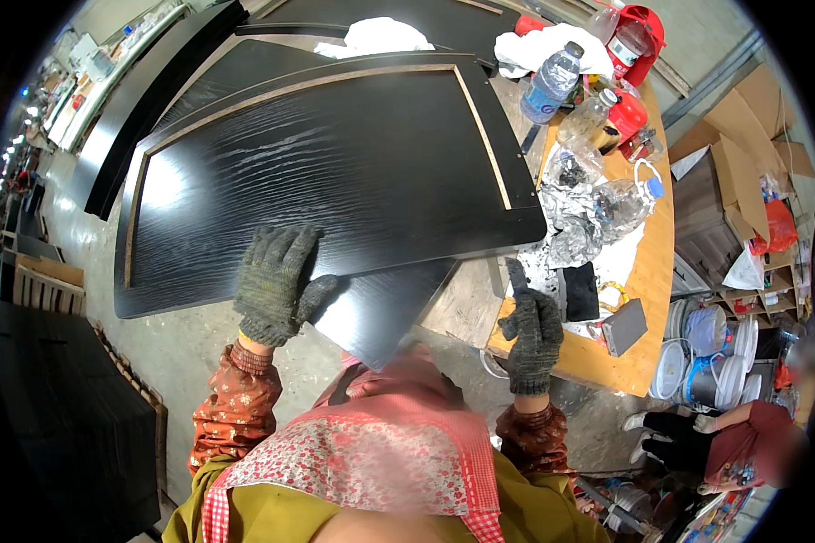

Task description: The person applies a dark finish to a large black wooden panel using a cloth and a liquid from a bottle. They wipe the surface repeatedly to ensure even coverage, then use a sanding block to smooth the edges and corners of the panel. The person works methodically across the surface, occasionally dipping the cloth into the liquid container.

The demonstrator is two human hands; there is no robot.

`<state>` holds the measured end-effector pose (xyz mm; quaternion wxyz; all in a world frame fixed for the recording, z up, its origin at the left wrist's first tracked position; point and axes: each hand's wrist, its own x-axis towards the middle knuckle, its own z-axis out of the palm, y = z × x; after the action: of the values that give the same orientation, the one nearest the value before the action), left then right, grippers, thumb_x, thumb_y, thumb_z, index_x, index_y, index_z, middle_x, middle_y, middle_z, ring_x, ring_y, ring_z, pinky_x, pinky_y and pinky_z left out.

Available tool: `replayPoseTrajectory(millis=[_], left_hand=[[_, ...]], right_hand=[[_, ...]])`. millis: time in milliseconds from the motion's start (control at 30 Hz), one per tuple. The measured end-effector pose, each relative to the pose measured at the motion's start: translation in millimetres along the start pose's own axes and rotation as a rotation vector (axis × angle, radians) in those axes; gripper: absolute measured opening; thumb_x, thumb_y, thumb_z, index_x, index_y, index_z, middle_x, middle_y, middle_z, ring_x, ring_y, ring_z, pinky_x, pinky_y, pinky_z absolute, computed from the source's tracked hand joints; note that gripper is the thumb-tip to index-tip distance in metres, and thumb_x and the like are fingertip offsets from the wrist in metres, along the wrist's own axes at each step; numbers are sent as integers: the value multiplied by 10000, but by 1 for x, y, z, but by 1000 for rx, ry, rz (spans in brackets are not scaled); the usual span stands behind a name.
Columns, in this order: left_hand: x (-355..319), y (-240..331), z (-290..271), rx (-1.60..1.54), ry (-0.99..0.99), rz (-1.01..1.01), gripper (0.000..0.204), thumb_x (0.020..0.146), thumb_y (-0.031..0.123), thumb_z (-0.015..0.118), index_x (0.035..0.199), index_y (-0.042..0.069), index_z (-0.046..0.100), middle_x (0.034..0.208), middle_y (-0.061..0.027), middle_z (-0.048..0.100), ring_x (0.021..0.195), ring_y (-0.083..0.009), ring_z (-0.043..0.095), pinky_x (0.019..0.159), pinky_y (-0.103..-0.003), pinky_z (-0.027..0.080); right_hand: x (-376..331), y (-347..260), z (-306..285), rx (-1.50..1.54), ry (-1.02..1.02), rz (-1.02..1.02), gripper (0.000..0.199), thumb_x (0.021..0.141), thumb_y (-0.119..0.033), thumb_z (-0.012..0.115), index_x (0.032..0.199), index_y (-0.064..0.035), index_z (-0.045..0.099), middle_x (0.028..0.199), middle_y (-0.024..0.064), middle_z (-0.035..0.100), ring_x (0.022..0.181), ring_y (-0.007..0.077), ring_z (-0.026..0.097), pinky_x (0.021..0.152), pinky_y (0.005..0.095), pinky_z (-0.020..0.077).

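Observation:
My left hand (276, 285), in a dark grey knitted glove, lies on the near edge of a large black wood-grain panel (335, 163). Its fingers are stretched over the surface and the thumb points right. A pale strip frames the panel's far side and ends. My right hand (532, 335), gloved alike, is by the near left corner of the wooden table (589, 362). One finger points forward and the thumb stands apart; the other fingers look bent, and I see nothing held. Nearby are a black cloth-like piece (579, 291) and a grey block (624, 327).
Plastic bottles (552, 83), crumpled clear plastic (575, 240) and white cloth (552, 50) crowd the table's right. Another black panel (380, 312) lies under the large one. Stacked dark boards (72, 416) stand at left. A person (743, 443) and white buckets (706, 362) are at lower right.

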<state>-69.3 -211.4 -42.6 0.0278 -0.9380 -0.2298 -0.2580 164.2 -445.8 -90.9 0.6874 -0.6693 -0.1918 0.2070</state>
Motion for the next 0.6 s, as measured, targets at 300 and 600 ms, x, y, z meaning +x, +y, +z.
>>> replayPoseTrajectory(millis=[300,600], left_hand=[[2,2,-6,-27,-83,-71,692,791,573,646,1219,31,598,1152,-197,614,1073,-385,577,950,-493,446],[9,36,23,60,-168,-205,770,863,607,492,1373,32,444,1384,-230,463,1271,-429,440,1128,-581,217]], right_hand=[[50,-8,-30,-344,10,-340,189,990,-121,505,1091,-19,627,746,9,535,610,80,493,564,245,421],[50,-12,10,-428,-214,-564,298,1012,-128,431,1148,76,600,750,44,528,650,119,498,628,305,441]])
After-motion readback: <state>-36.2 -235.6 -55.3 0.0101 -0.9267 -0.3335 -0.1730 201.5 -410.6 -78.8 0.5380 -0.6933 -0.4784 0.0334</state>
